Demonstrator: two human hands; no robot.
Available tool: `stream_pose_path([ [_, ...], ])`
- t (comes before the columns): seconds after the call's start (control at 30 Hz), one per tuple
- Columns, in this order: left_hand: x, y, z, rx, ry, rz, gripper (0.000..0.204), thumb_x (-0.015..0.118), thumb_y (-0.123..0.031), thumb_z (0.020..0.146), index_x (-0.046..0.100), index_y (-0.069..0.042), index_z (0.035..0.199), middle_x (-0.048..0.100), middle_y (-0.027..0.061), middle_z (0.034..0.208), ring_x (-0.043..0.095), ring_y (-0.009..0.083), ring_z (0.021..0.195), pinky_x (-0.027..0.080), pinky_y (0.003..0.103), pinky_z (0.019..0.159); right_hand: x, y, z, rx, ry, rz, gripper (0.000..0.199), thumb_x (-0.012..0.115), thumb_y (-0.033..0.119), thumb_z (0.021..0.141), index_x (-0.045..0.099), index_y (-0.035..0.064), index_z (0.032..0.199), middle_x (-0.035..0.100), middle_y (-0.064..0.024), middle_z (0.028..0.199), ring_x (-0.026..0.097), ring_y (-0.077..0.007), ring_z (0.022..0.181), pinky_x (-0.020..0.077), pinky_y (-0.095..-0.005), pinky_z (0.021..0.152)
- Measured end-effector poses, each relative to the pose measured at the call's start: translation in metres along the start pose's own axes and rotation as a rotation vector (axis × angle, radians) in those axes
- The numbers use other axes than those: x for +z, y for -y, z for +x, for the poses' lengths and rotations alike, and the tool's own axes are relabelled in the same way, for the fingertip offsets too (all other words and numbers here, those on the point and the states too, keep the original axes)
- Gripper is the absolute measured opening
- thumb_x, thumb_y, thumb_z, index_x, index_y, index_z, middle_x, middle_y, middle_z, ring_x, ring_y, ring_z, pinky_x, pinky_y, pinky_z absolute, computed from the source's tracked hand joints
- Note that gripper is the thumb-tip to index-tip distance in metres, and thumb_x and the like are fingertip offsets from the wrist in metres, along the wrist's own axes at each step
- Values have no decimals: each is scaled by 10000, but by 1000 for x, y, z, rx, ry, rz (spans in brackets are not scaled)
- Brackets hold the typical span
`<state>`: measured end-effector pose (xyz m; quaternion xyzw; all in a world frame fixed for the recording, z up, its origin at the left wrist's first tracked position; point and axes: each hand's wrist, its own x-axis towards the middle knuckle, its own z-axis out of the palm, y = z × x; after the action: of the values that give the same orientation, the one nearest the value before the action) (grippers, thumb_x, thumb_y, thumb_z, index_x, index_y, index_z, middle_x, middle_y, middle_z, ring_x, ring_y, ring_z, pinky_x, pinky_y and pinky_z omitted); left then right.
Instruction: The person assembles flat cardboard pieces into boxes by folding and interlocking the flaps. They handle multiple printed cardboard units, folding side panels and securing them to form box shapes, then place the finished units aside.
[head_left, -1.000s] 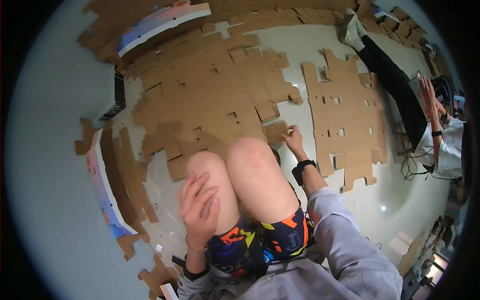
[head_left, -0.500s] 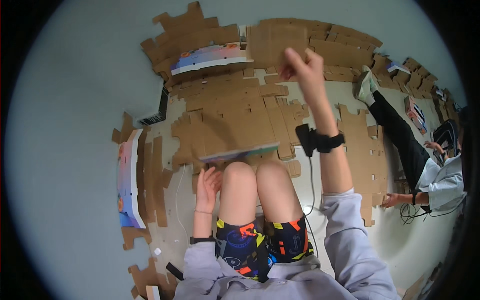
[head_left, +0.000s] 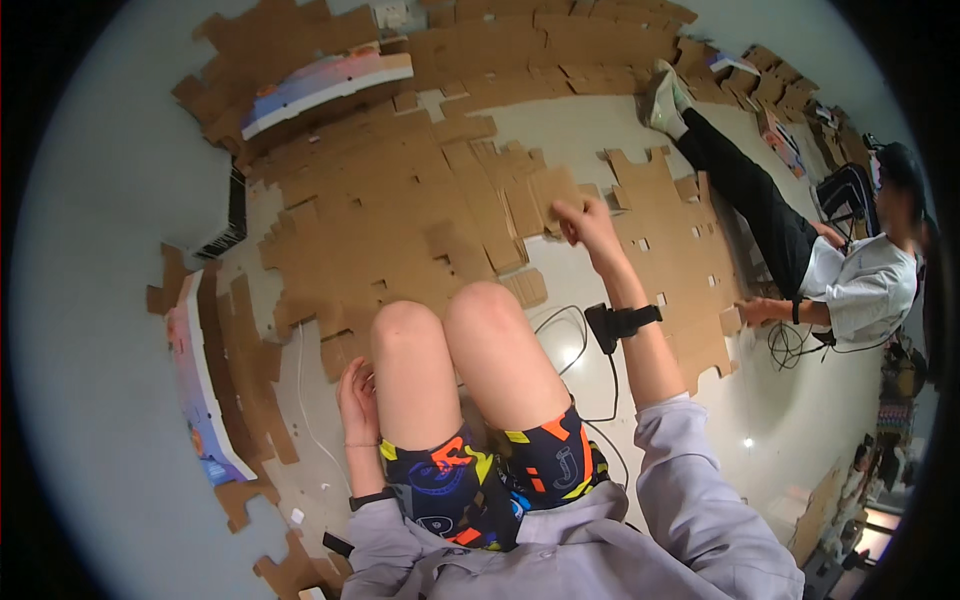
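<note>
Pink-and-blue print covers a long carton panel (head_left: pixel 202 375) to the left of the broad cardboard spread (head_left: pixel 370 200) on the floor; a similar printed carton (head_left: pixel 330 85) sits beyond the spread's far left part. Nearer the wearer than the spread, by its near edge, the left hand (head_left: pixel 357 400) has a loose, empty grip, its fingers slightly bent. The wearer's bare knees (head_left: pixel 450 325) overlap the same near edge. At the spread's right margin, the right hand (head_left: pixel 590 228) keeps its grip closed on a small cardboard piece (head_left: pixel 547 187), blurred, over that margin. Right of the spread lies a cardboard sheet with square holes (head_left: pixel 660 245), and farther right of it a co-worker (head_left: pixel 868 295) in a white top sits, legs outstretched
</note>
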<state>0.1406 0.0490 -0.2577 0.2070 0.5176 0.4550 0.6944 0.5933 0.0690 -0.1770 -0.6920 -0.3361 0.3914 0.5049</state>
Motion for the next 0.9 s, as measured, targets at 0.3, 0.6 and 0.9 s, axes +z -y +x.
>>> stream_pose_path([
  [0.3,-25,36,9,114,36,276,298,516,-208,977,607,12,1157,645,53,930,597,126,847,484,253,768,55,10,-7,-112,46,-765,368,701,287,816,697,3,1049,694,-229,1007,681,-337,933,530,-403,827],
  [0.6,-26,40,0,113,8,243,278,491,-195,992,625,10,1125,660,57,947,603,113,831,482,245,756,81,-16,6,119,338,274,428,573,187,938,514,45,1337,640,-147,1213,639,-221,1046,485,-329,910],
  [0.9,-96,90,77,-174,-42,315,260,546,-214,947,623,0,1073,659,67,958,621,157,869,503,269,746,54,-256,-11,654,-41,-66,702,674,224,832,355,-23,1407,533,-177,1281,502,-298,1182,414,-477,935],
])
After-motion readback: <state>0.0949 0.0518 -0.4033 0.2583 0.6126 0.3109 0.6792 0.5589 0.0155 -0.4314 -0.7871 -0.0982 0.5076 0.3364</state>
